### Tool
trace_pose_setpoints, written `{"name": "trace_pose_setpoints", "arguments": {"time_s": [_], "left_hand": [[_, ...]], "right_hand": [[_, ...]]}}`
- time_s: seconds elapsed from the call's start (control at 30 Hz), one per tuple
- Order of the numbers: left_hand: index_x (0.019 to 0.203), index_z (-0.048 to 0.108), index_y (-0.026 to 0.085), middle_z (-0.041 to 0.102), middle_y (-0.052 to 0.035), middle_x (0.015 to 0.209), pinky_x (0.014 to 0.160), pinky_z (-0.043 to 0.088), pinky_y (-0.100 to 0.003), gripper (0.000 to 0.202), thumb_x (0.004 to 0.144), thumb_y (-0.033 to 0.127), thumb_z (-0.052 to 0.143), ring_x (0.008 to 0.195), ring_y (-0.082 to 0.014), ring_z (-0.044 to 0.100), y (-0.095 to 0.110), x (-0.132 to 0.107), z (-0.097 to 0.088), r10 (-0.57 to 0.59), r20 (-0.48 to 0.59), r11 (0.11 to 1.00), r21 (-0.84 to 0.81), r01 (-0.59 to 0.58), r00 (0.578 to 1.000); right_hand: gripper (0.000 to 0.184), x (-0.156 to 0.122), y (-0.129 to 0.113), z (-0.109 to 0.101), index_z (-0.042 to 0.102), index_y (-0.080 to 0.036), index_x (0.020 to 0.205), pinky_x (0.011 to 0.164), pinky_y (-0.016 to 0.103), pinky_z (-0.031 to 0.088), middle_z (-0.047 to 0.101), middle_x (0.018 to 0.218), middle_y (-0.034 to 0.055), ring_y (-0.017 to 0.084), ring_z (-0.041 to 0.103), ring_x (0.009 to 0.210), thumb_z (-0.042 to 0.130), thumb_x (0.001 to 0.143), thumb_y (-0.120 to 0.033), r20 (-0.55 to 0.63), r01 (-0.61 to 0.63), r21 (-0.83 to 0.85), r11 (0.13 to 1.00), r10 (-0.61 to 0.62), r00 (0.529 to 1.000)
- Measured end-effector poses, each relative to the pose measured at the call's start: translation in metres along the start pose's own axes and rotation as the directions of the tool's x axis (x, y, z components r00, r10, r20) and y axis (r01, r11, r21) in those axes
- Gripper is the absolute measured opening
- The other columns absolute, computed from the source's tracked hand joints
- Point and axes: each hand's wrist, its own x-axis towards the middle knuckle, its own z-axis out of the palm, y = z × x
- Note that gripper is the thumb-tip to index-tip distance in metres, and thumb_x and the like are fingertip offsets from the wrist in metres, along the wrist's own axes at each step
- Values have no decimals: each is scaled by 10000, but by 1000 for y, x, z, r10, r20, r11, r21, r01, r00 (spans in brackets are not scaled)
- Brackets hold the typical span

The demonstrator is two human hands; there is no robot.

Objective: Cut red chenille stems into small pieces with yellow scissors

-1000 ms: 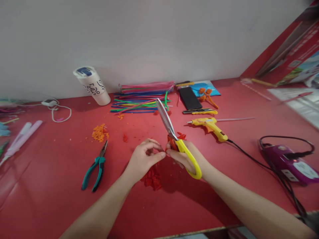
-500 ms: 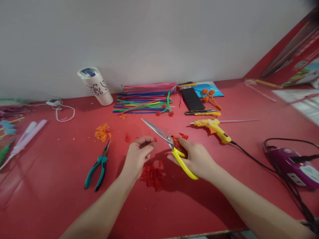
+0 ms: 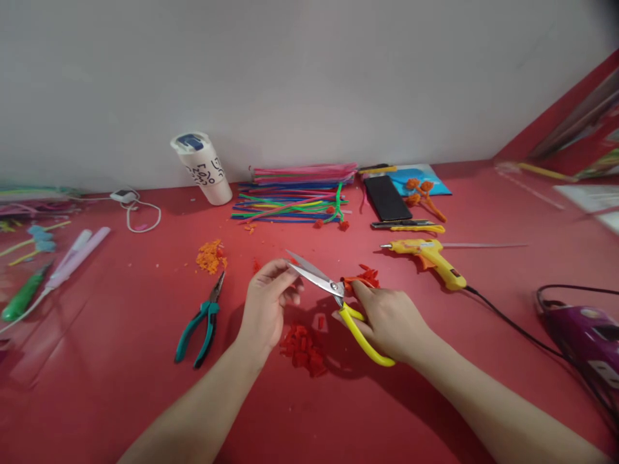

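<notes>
My right hand (image 3: 394, 319) is wrapped round a pair of scissors (image 3: 362, 338) with yellow handles. Their silver blades point left and are slightly parted, with the tips at my left fingertips. My left hand (image 3: 265, 303) is closed in a pinch, and a small bit of red shows by its fingertips, partly hidden by the blades. Below and between the hands lies a pile of red cut pieces (image 3: 304, 351). Red scraps (image 3: 368, 276) lie just beyond my right fingers. Left of my left hand, teal-handled pliers (image 3: 210, 309) rest near a heap of orange bits (image 3: 210, 256).
A yellow glue gun (image 3: 425, 248) lies to the right, its cord leading to a purple power strip (image 3: 580, 332). Colourful pipe cleaners (image 3: 294, 193), a phone (image 3: 387, 198) and a white tumbler (image 3: 207, 171) are at the back. A green-handled tool (image 3: 24, 293) lies far left.
The scissor blades have parted and their tips have come to my left fingertips. The view has turned slightly left, so the table's things appear further right.
</notes>
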Motion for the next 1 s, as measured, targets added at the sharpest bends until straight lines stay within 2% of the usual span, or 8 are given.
{"name": "trace_pose_setpoints", "arguments": {"time_s": [0.23, 0.43, 1.0], "left_hand": [[667, 593, 147, 582, 21, 603, 418, 411, -156, 23, 662, 158, 612, 514, -70, 544, 0, 0, 0, 26, 18, 1000, -18, -25, 1000], [652, 598, 146, 609, 13, 597, 517, 475, -199, 19, 657, 128, 602, 529, -86, 573, 3, 0, 0, 32, 48, 999, -39, -30, 998], [642, 606, 142, 609, 11, 596, 486, 473, -186, 32, 649, 110, 602, 526, -90, 583, 6, 1, -1, 40, 68, 997, -66, -36, 997]], "right_hand": [[397, -1, 0, 4, 477, -158, 809, 464, 254, 151, 590, 561, 46, 174, 542, 498, 293, 815, -509, -45, 11, -15, 1000, -11, 999], [382, 0, 1, 5, 471, -160, 786, 456, 247, 155, 576, 533, 36, 158, 525, 466, 290, 821, -494, -69, 28, 5, 1000, -28, 997], [345, 0, 1, 9, 445, -172, 736, 442, 246, 164, 563, 497, 25, 162, 526, 435, 300, 827, -471, -120, 73, -19, 997, -75, 990]]}}
